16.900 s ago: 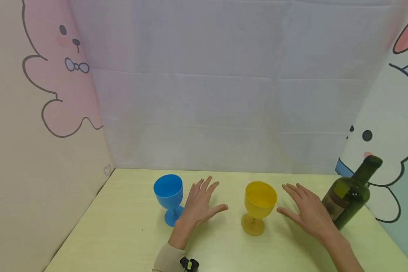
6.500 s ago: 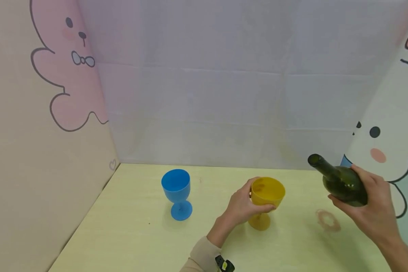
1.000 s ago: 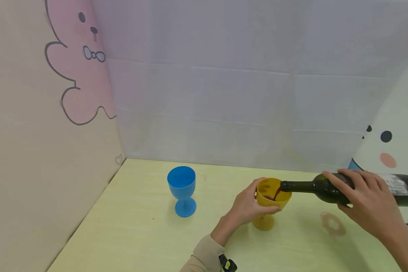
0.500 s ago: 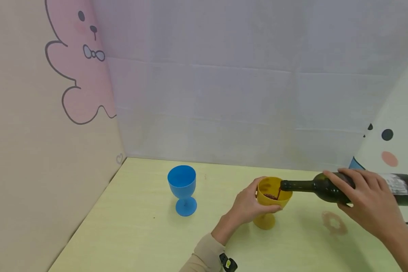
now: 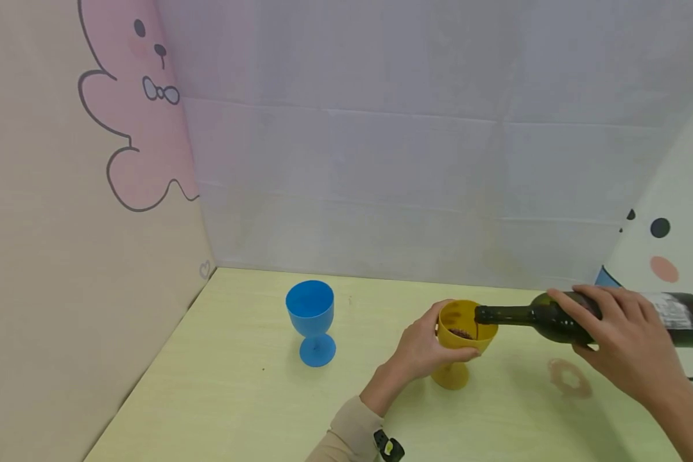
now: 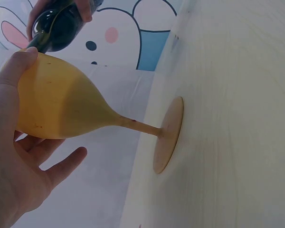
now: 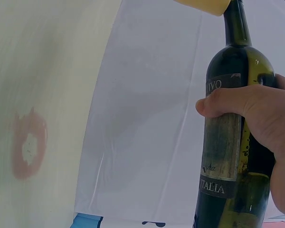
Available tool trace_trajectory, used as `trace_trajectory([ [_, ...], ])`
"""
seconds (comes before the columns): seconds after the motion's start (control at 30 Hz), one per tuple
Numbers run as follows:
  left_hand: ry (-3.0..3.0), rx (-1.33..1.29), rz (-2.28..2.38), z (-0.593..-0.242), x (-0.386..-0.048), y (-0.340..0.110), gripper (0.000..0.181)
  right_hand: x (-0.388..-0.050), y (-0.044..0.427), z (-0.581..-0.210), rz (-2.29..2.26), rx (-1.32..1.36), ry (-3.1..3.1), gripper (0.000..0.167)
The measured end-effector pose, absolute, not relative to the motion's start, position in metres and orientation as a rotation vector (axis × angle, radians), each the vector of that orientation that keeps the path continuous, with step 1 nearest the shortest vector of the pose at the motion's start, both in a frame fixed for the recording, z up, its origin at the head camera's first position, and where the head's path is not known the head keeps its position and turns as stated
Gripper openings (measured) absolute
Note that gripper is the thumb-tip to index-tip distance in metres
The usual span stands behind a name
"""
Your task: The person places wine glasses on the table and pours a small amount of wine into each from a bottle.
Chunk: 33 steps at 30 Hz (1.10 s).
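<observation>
My left hand (image 5: 420, 346) grips the bowl of the yellow goblet (image 5: 468, 333), which stands upright with its foot on the table. In the left wrist view the thumb of my left hand (image 6: 19, 142) lies by the rim of the goblet (image 6: 66, 102). My right hand (image 5: 632, 340) holds the dark green wine bottle (image 5: 560, 321) nearly level, its mouth at the goblet's right rim. A thin dark red stream runs from it into the goblet, where dark liquid shows. The right wrist view shows my right hand (image 7: 261, 114) round the labelled bottle (image 7: 223, 152).
A blue goblet (image 5: 310, 311) stands upright on the pale yellow table (image 5: 219, 398), left of my left hand. A reddish ring stain (image 5: 570, 378) marks the table below the bottle. A white cloth wall (image 5: 346, 160) rises behind, with printed side walls left and right.
Since the earliest frame, my hands have taken hold of the yellow goblet and the bottle, which was raised and tipped to the goblet. Over the last second the stream has thinned and the hands barely moved.
</observation>
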<state>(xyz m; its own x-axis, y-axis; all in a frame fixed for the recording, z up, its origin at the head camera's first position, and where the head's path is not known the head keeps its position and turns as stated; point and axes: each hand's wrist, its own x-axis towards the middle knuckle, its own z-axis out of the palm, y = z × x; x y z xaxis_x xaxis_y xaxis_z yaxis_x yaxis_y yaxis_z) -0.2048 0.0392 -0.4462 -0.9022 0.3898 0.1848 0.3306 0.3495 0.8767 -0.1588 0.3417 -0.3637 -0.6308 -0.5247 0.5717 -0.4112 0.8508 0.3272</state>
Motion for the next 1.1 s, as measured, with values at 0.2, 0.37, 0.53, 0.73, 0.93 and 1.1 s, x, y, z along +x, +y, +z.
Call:
trace_trajectory([
  [0.2, 2.528, 0.672, 1.627, -0.4468, -0.2049, 0.0402, 0.08, -0.1597, 0.342, -0.3617, -0.242, 0.694, -2.318, 0.131],
  [0.37, 2.538, 0.667, 1.62, -0.447, -0.2052, 0.0409, 0.081, -0.161, 0.3428, -0.3614, -0.251, 0.705, -2.315, 0.13],
  [0.53, 2.541, 0.666, 1.617, -0.4474, -0.2055, 0.0411, 0.081, -0.1616, 0.3433, -0.3614, -0.252, 0.716, -2.311, 0.13],
  [0.73, 2.561, 0.682, 1.612, -0.4482, -0.2066, 0.0405, 0.081, -0.1629, 0.343, -0.3603, -0.264, 0.738, -2.298, 0.129],
  [0.93, 2.538, 0.689, 1.629, -0.4499, -0.2076, 0.0409, 0.08, -0.163, 0.3428, -0.36, -0.261, 0.745, -2.295, 0.129],
  [1.1, 2.543, 0.693, 1.625, -0.4496, -0.2078, 0.0406, 0.08, -0.1632, 0.3421, -0.3602, -0.253, 0.742, -2.295, 0.128],
])
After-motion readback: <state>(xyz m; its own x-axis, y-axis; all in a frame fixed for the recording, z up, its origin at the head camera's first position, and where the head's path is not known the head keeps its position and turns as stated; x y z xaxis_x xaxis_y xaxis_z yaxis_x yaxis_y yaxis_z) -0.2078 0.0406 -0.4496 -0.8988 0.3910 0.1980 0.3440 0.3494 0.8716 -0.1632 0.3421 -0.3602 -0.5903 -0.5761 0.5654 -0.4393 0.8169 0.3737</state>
